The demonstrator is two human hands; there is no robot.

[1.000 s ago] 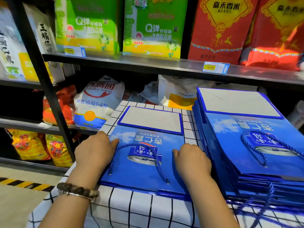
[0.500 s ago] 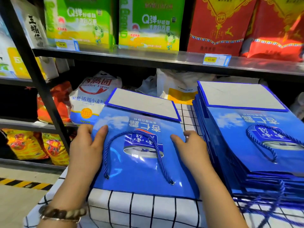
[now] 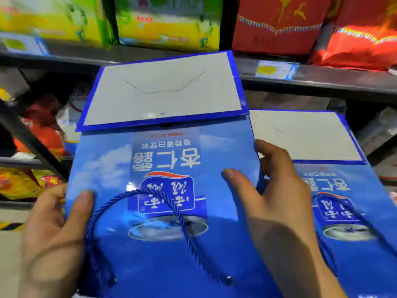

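shop shelving fills the background, so i will start at the hands and read outward. nearest me, the left hand [image 3: 49, 239] grips the left edge of the flat blue paper bag [image 3: 163, 254], thumb laid on the printed face and fingers tucked behind. the right hand [image 3: 277, 207] takes the right edge the same way, thumb on the front, fingers curled round the side. the hands are apart, one clamped on each side, and the bag hangs in the air between them, mouth end toward me and bottom end away. i judge it very light, a glossy laminated sheet: stiff enough to hold flat from two edges, but slick under the thumbs and quick to crease if pinched hard or bent across the middle. the side edges near the mouth look like the right place to hold, where the paper is folded double. the rope handle [image 3: 176, 214] lies loose across the face and could snag a thumb, though it would carry the bag well enough once opened. at the far end the grey base flap [image 3: 163, 91] stands up on its fold, a hinge i would not lift by. just beside and below the right hand lies a stack of matching bags [image 3: 354, 211]. beyond runs the metal shelf [image 3: 322, 84] with a price tag [image 3: 276, 70], green boxes [image 3: 169, 22] and red packs [image 3: 279, 24] above it, all blurred.
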